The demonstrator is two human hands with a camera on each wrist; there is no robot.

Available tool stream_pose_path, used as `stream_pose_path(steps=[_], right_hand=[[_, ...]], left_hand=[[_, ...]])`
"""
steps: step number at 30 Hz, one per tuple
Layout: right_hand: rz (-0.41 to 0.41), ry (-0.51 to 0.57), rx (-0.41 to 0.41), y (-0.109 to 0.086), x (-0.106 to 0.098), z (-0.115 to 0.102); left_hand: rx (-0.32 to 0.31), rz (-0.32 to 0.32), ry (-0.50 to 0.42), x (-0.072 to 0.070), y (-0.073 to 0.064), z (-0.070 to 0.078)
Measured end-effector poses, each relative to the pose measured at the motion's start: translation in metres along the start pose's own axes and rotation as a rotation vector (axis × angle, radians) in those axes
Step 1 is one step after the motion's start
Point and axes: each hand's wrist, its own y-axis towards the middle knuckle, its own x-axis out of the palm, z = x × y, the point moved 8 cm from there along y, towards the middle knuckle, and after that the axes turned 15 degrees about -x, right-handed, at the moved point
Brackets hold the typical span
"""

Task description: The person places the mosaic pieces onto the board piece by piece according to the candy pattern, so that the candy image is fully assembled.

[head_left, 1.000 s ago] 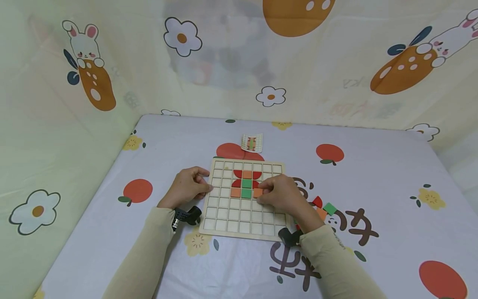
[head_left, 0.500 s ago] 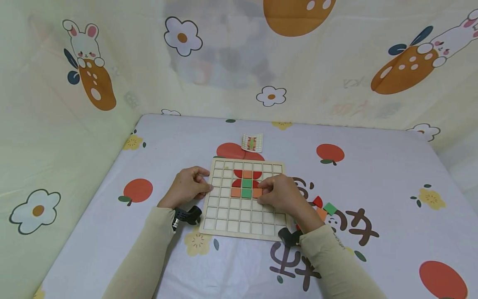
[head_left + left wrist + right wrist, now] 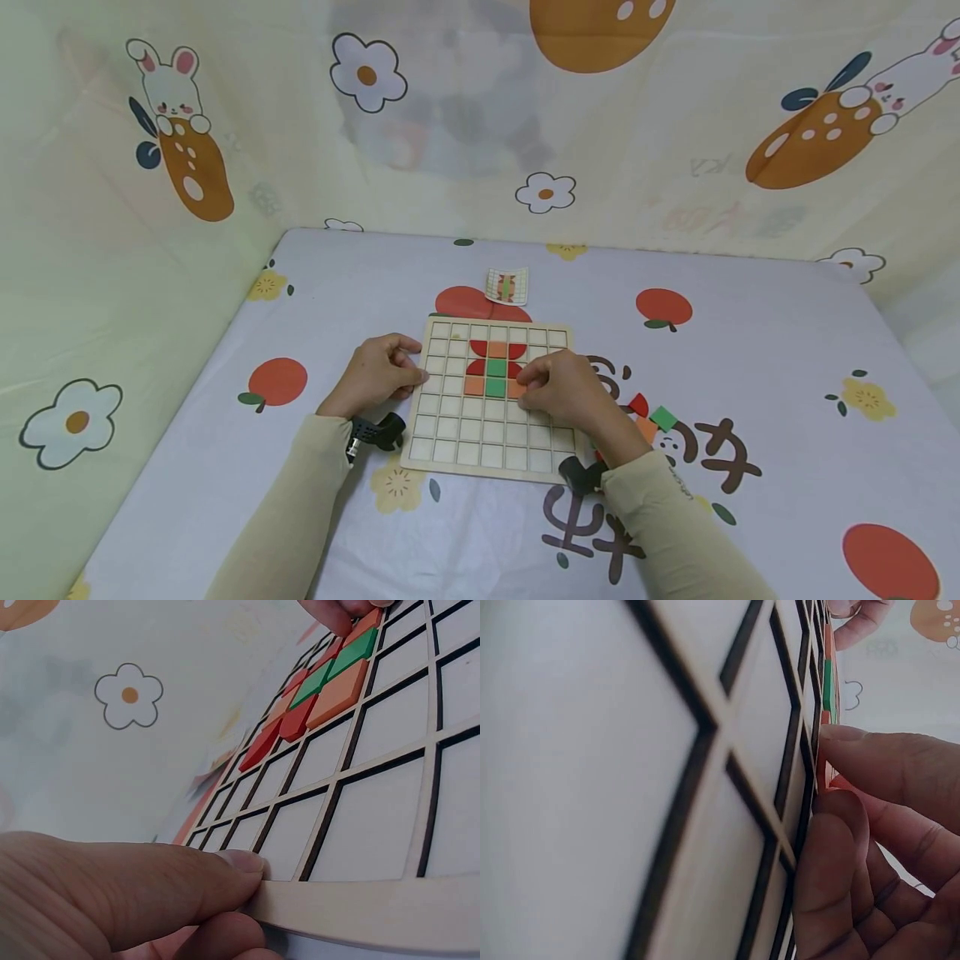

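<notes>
A wooden grid board point(image 3: 453, 429) lies on the table with red, orange and green tiles in its upper middle cells. My left hand point(image 3: 375, 375) grips the board's left edge, thumb on the rim point(image 3: 337, 911) in the left wrist view. The thumb and forefinger of my right hand point(image 3: 566, 387) pinch an orange square tile point(image 3: 514, 388) at the right end of the lowest tile row. Beside it sit a green tile point(image 3: 495, 387) and another orange tile point(image 3: 474, 386). Red rounded tiles point(image 3: 477, 348) flank the cells above. My right fingers partly hide the pinched tile.
Behind the board lies a small pattern card point(image 3: 507, 287). Loose tiles lie right of the board, among them a green tile point(image 3: 663, 418), a red one point(image 3: 638, 406) and an orange one point(image 3: 647, 429), partly behind my right forearm. A patterned curtain point(image 3: 442, 200) hangs behind the table.
The orange tile at my right fingertips has shifted slightly left and now sits in line with the row. My left hand and the board have stayed still.
</notes>
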Motion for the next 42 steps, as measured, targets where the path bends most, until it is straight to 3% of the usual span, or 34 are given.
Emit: stream_pose_path(steps=[6,10,21,31,42], right_hand=[[0.006,0.022,0.003,-0.006,-0.005,-0.001],[0.038,0.034,-0.001,-0.016,-0.020,0.004],[0.118,-0.020,0.100,-0.063,-0.068,0.050],[0.041,-0.074,0.231,-0.090,-0.066,0.067],[0.064,-0.073,0.256,-0.095,-0.062,0.066]], left_hand=[[-0.013,0.007,0.007,0.001,-0.001,0.000],[-0.009,0.011,0.008,0.001,-0.001,0.000],[-0.007,0.004,0.015,-0.001,-0.001,0.001],[-0.003,-0.002,0.006,0.000,-0.003,0.003],[0.004,0.001,0.003,-0.001,-0.003,0.003]])
